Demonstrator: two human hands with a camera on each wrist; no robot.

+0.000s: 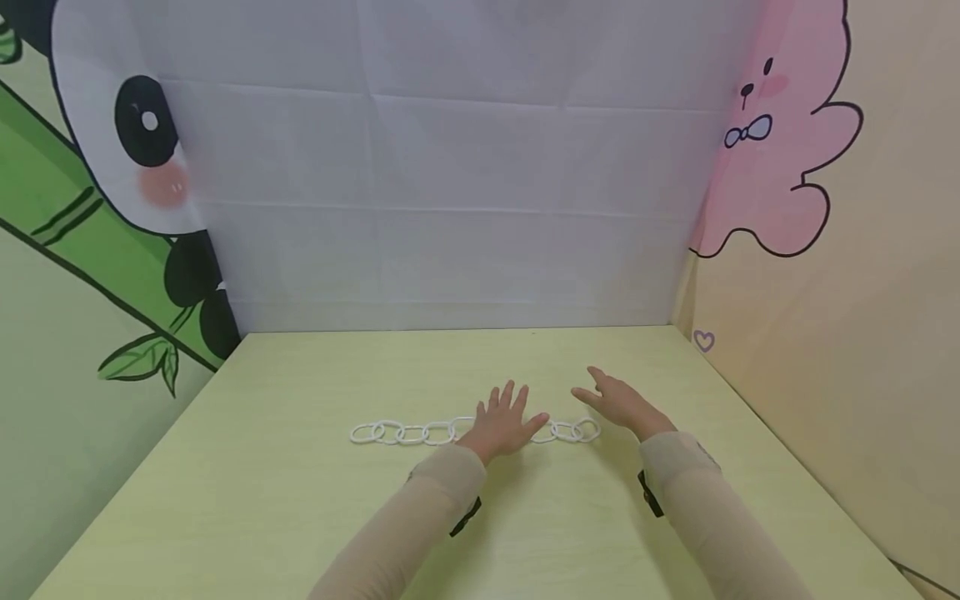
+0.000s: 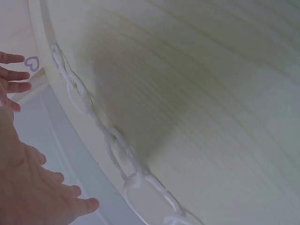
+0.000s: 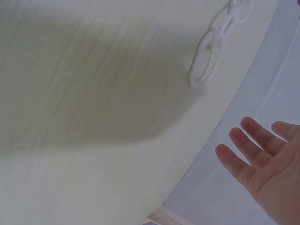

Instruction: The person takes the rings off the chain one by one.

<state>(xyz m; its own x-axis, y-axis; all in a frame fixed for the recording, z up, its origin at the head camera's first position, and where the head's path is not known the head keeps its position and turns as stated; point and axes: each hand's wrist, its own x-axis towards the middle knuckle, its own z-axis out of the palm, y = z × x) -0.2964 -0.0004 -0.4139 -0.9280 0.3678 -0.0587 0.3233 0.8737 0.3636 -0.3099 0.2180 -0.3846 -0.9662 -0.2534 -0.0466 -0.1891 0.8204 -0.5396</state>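
Observation:
A white plastic chain [image 1: 412,434] of oval links lies stretched from left to right on the table. My left hand [image 1: 501,425], fingers spread, is held above the chain and hides some of its middle links in the head view. The left wrist view shows the chain [image 2: 151,192] on the table beyond that hand [image 2: 42,192]. Past the chain's right end, my right hand [image 1: 621,403] hovers with its fingers extended. In the right wrist view the end link [image 3: 205,58] lies apart from the right hand [image 3: 276,168]. Both hands hold nothing.
The pale yellow-green table [image 1: 285,517] reaches back to a white cloth backdrop [image 1: 465,167]. Side walls stand close on the left and right, the left with a painted panda [image 1: 90,92], the right with a pink bear [image 1: 795,167]. Black straps [image 1: 466,517] show at the cuffs.

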